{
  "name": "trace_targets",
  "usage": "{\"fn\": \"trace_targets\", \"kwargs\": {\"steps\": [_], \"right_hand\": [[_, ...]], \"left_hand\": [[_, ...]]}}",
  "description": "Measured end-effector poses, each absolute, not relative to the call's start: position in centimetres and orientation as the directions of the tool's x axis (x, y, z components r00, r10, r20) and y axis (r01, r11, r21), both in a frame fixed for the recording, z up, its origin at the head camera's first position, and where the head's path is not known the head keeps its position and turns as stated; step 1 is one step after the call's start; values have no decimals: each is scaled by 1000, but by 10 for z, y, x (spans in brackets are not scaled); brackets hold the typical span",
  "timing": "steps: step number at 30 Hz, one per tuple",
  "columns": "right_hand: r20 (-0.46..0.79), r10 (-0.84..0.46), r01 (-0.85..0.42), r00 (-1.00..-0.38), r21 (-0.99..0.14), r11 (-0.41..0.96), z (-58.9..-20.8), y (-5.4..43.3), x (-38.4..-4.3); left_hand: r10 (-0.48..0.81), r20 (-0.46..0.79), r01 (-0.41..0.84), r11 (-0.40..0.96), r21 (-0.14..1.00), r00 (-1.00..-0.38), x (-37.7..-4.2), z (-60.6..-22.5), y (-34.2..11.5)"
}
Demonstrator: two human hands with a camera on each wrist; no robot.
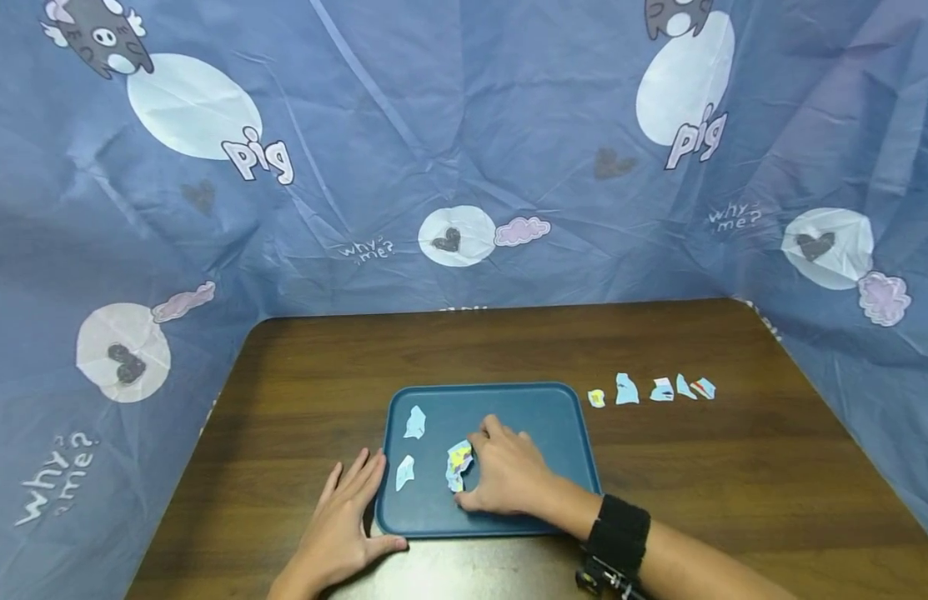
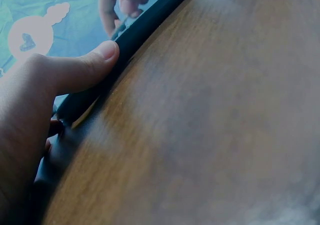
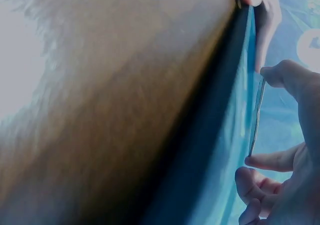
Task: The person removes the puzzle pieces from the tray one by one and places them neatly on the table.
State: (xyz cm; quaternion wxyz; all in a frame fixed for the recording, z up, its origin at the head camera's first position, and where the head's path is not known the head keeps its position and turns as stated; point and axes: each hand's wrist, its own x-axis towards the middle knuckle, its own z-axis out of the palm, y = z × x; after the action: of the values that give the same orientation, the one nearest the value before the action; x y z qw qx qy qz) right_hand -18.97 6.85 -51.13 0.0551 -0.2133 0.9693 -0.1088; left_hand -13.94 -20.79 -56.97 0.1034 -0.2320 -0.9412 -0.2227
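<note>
A blue tray (image 1: 426, 523) lies on the brown table. My left hand (image 1: 342, 523) is at its near left corner, fingers straight along the left side and thumb at the front rim; the left wrist view shows that thumb (image 2: 92, 65) against the edge. Over the middle of the tray, my right hand (image 1: 509, 471) spans a crinkled torn paper piece (image 1: 458, 461) with yellow print. In the right wrist view, this paper (image 3: 257, 117) appears edge-on, held between thumb and a fingertip at its two ends. Two pale blue scraps, an upper one (image 1: 415, 422) and a lower one (image 1: 405, 472), lie at the tray's left.
Right of the tray, several torn scraps form a loose row on the table, from a small yellow-marked one (image 1: 596, 398) to a red-striped one (image 1: 704, 388). A blue printed cloth (image 1: 388, 158) hangs behind and beside the table (image 1: 734, 483).
</note>
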Motion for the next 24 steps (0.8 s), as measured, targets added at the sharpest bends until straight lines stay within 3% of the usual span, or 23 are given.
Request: {"fn": "trace_targets", "kwargs": {"steps": [12,20,24], "right_hand": [[79,-271,-282,-959,-277,918,-484,143,-206],[184,-127,-177,-975,-291,940,-483,243,-240],[167,-74,-123,-983,-304,945,-478,294,-248]], "left_hand": [[392,294,482,798,362,-871,-139,-569,-208],[397,308,491,796,354,-865,-138,-570,-208],[400,314,497,793,353,-861,-139,-569,-208]]}}
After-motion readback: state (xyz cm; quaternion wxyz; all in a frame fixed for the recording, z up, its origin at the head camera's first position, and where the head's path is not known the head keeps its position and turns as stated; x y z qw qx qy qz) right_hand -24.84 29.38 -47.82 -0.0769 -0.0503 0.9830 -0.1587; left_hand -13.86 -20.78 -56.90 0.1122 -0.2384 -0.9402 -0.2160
